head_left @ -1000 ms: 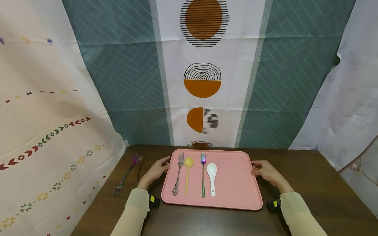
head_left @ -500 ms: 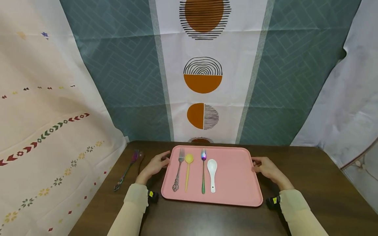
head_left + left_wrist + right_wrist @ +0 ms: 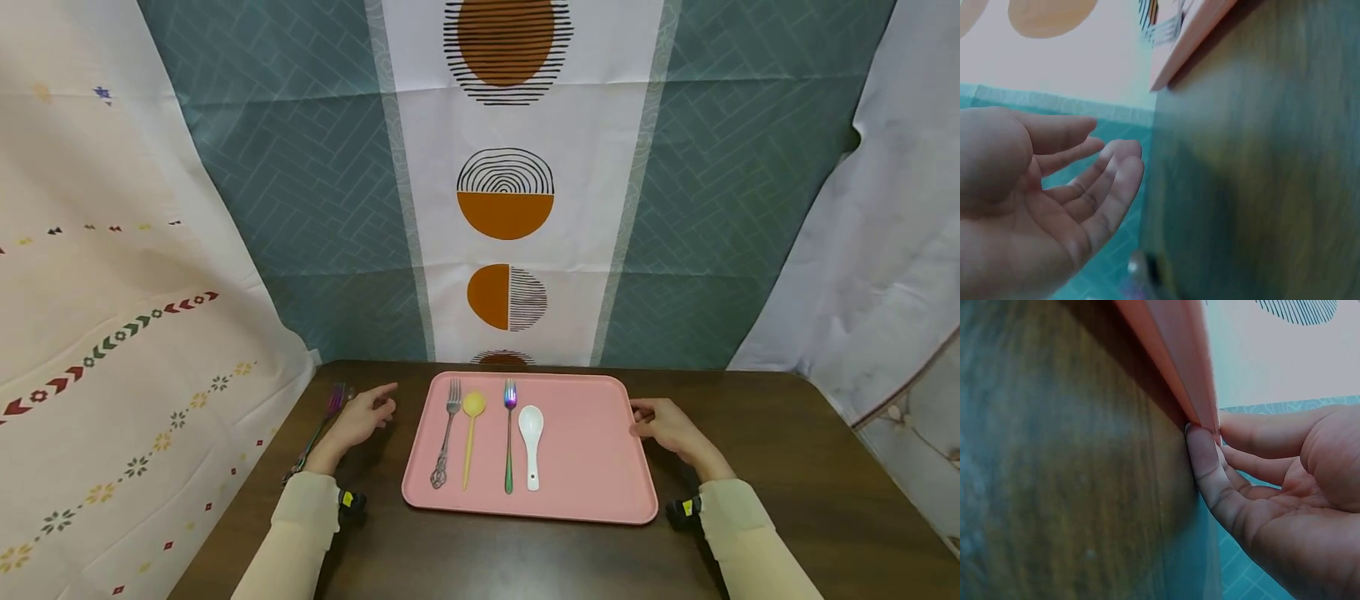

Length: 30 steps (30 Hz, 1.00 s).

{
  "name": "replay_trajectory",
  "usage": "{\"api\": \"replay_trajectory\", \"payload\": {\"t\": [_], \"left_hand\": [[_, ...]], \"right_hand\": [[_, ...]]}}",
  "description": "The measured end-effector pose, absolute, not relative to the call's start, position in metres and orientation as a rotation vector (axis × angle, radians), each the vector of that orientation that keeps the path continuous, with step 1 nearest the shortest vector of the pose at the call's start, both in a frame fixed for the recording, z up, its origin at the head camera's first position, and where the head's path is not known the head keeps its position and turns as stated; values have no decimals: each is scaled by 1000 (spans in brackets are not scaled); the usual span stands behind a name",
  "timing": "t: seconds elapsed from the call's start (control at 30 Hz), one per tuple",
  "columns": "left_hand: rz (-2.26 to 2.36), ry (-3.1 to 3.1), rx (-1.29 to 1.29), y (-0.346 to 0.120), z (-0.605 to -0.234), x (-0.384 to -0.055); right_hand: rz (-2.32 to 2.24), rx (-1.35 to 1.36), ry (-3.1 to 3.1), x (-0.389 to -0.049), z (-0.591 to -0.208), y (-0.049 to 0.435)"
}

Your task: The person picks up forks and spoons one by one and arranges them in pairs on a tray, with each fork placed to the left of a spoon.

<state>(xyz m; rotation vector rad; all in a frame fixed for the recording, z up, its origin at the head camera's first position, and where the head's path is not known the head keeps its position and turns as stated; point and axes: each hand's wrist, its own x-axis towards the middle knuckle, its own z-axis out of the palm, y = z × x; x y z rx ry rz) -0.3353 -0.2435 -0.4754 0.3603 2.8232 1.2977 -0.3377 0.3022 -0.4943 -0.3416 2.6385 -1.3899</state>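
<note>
A pink tray (image 3: 588, 454) lies on the table. On it, left to right, are a silver fork (image 3: 447, 432), a yellow spoon (image 3: 470, 433), a rainbow-coloured fork with a green handle (image 3: 510, 433) and a white spoon (image 3: 532, 429). My right hand (image 3: 670, 427) is at the tray's right edge; in the right wrist view its thumb and fingers pinch the rim (image 3: 1194, 375). Apart from the tray, to its left, my left hand (image 3: 356, 423) holds nothing, its fingers loosely bent and spread in the left wrist view.
Left of my left hand lies a purple-tined fork (image 3: 335, 400), partly hidden by that arm. A dark spoon beside it is mostly covered by the hand. Patterned cloths (image 3: 337, 208) hang behind the dark wooden table (image 3: 480, 554) and at both sides.
My left hand has come off the tray's left edge and moved left, towards the purple-tined fork and dark spoon. The right hand stays at the tray's right rim. The head view has shifted slightly.
</note>
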Motion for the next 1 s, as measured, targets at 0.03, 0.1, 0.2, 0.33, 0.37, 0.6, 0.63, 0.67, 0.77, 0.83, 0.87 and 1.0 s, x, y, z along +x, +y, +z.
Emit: {"api": "replay_trajectory", "payload": {"t": [0.03,0.1,0.2,0.33,0.37,0.6,0.63,0.67,0.77,0.83,0.87,1.0], "left_hand": [[1271,2848,350,-248,-474,-335],[1202,2915,309,-255,-470,-333],[1062,3027,238,-264,-465,-332],[921,3116,152,-276,-461,-328],[905,3127,131,-279,-461,-328],[775,3197,46,-305,-462,-327],[744,3208,53,-309,-462,-328],[719,3218,68,-312,-463,-328],[672,3210,36,-319,-465,-326],[626,3210,8,-322,-466,-325],[616,3200,-11,-324,-467,-323],[562,3197,-6,-328,-472,-318]], "right_hand": [[-1390,-340,2642,-338,-495,302],[-1392,-329,2643,-338,-494,303],[-1392,-319,2637,-339,-493,304],[-1396,-314,2631,-339,-494,305],[-1393,-318,2632,-339,-494,305],[-1371,-321,2650,-340,-494,304],[-1379,-313,2648,-340,-494,303],[-1380,-316,2648,-340,-494,303],[-1382,-317,2646,-340,-494,303],[-1385,-314,2641,-340,-494,302],[-1381,-317,2641,-339,-494,302],[-1372,-326,2643,-339,-494,302]]}}
